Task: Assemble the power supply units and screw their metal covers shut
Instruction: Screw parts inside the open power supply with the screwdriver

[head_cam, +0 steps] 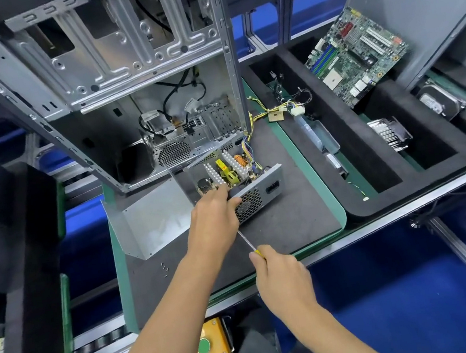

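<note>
Power supply unit [241,181] sits open at the centre of the frame on the dark mat [298,196], its heatsinks and coils showing, just below the mouth of the upright computer case [107,74]. My left hand [212,220] grips its near corner beside the fan grille. My right hand [279,275], lower centre, is wrapped round the yellow-handled screwdriver [249,245], whose shaft runs up toward the unit. The loose metal cover [150,219] lies to the left, touching the case, not yet fitted.

To do this well, I judge I should brace the unit firmly, keep the shaft in line with the screw, and press before turning.

My left hand hides the tip, so I cannot tell whether it is seated on a screw. A few small dark bits [164,267] left of my forearm may be screws; they are too small to be sure.
</note>
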The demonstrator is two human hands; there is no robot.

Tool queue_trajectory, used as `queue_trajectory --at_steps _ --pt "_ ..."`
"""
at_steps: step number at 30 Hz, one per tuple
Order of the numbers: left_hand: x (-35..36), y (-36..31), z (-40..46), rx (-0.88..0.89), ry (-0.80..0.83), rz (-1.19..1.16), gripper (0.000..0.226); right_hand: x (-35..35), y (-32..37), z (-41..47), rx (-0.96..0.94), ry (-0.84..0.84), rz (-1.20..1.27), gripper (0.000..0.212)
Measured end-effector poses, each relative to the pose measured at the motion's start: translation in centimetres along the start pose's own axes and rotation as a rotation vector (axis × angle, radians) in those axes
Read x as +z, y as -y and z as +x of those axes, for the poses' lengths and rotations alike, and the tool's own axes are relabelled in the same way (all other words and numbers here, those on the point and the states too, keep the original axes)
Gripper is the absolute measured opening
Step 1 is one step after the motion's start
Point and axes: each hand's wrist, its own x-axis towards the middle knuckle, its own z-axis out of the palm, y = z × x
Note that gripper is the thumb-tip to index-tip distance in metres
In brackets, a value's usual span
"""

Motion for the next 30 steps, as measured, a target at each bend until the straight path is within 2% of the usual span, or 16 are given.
queue_trajectory --at_steps 3,5,6,7,9,10,11,12,14,17,19,22,24,26,28,30 --pt "0.2 0.7 -0.5 0.031 0.009 0.012 0.016 0.5 0.9 1.2 0.512 0.389 0.873 0.032" --pt "0.4 1.0 -0.7 0.053 0.006 0.012 0.012 0.5 1.5 1.5 0.679 0.473 1.132 0.031" --pt "0.4 1.1 -0.9 0.060 0.003 0.011 0.010 0.3 1.5 1.5 0.652 0.485 1.118 0.031" --pt "0.5 1.3 -1.1 0.072 0.004 0.006 0.009 0.0 1.1 1.4 0.539 0.485 0.988 0.031" --pt "0.7 2.0 -1.4 0.102 0.024 -0.003 0.009 -1.0 -1.3 1.1 0.166 0.393 0.445 0.030" --pt "0.8 2.5 -1.6 0.115 0.036 -0.004 0.011 -1.7 -3.3 1.0 0.024 0.297 0.233 0.030" --pt "0.7 3.1 -1.9 0.126 0.047 -0.008 0.013 -2.8 -5.2 1.0 -0.042 0.205 0.131 0.029" --pt "0.7 3.6 -2.1 0.143 0.061 -0.013 0.014 -4.1 -6.9 1.0 -0.038 0.108 0.148 0.027" --pt "0.5 4.5 -2.5 0.197 0.075 -0.017 0.017 -6.5 -9.3 2.1 0.098 -0.036 0.322 0.032" --pt "0.5 5.5 -2.8 0.267 0.089 -0.028 0.021 -8.1 -9.8 6.5 0.260 -0.139 0.437 0.045" --pt "0.4 6.1 -2.9 0.285 0.102 -0.040 0.019 -8.1 -8.4 10.5 0.329 -0.095 0.552 0.044" --pt "0.3 6.8 -3.1 0.324 0.092 -0.039 0.017 -7.0 -5.7 17.2 0.372 -0.023 0.870 0.035" --pt "0.2 7.1 -3.3 0.341 0.098 -0.046 0.026 -6.7 -3.6 21.1 0.434 0.034 1.045 0.030" --pt "0.1 7.4 -3.5 0.349 0.112 -0.071 0.035 -6.5 -1.8 23.8 0.482 0.101 1.141 0.032" --pt "0.2 7.6 -3.5 0.357 0.106 -0.094 0.029 -6.8 -0.8 25.3 0.505 0.156 1.199 0.019" --pt "0.2 7.8 -3.5 0.381 0.093 -0.115 0.025 -7.1 -0.5 26.1 0.521 0.171 1.245 0.029"
